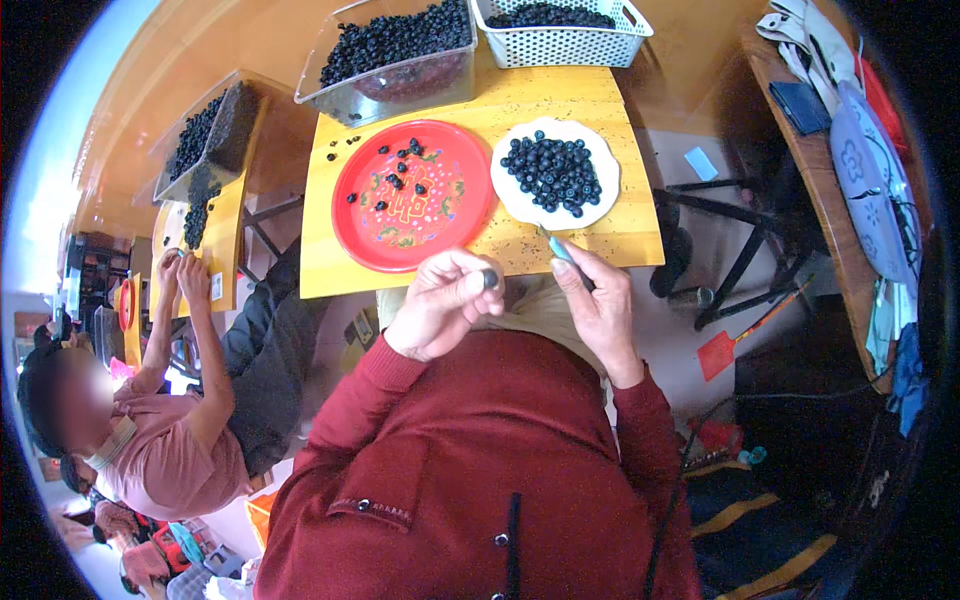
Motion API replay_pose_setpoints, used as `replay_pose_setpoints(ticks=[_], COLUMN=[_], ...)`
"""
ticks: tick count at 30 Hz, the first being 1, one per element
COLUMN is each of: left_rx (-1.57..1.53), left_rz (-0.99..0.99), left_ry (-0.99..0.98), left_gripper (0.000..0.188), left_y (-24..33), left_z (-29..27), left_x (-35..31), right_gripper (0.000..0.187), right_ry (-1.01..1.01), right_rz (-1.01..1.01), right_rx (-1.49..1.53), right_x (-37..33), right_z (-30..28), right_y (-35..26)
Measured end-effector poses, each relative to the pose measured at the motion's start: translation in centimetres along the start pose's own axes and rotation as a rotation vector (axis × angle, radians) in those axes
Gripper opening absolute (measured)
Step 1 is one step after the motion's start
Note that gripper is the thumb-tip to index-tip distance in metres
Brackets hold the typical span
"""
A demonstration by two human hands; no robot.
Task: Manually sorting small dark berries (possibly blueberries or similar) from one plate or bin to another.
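Observation:
My left hand (445, 300) pinches a small dark round bead-like piece (489, 279) between thumb and fingertips, just off the table's near edge. In my right hand (600, 305) is a slim tool with a teal handle (560, 250); its thin tip points up toward the white plate, and its exact kind is too small to tell. The white scalloped plate (515, 190) holds a heap of similar dark round pieces (550, 170). To its left lies a red round tray (365, 225) with patterned decoration and several scattered dark pieces (397, 182).
Behind stand a clear plastic bin (390, 85) and a white perforated basket (560, 48), both holding dark pieces. Crumbs dot the yellow wooden table (330, 270). At left, another person (180, 420) works at a second table. A brown side table (840, 180) stands at right; a red fly swatter (716, 356) is below.

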State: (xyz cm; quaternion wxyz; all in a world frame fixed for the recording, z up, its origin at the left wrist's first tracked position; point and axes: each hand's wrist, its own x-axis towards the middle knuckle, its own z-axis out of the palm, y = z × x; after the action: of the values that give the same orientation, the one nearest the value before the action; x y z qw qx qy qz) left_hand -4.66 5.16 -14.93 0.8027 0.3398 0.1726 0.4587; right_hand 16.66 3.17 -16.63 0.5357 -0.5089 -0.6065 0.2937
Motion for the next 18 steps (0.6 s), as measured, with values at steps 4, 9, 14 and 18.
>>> replay_pose_setpoints(ticks=[4,9,14,18], left_rx=[-0.157,-0.117,-0.091,-0.026], left_rz=[-0.011,-0.053,-0.104,-0.1], left_ry=[0.064,0.087,0.098,0.089], left_gripper=[0.015,0.015,0.016,0.015], left_y=[-0.6,-1.0,-1.2,-1.6], left_z=[-1.0,-1.1,-1.0,-1.3], left_x=[-0.2,-0.1,-0.3,-0.5], right_gripper=[0.031,0.033,0.03,0.025], right_ry=[-0.102,-0.156,-0.202,-0.261], right_rz=[0.035,-0.051,-0.09,0.126], right_rx=[0.051,0.102,0.153,0.376], right_x=[0.1,0.1,0.6,0.9], right_z=[-0.2,0.7,1.3,1.0], right_y=[-1.8,-2.2,-3.1,-3.7])
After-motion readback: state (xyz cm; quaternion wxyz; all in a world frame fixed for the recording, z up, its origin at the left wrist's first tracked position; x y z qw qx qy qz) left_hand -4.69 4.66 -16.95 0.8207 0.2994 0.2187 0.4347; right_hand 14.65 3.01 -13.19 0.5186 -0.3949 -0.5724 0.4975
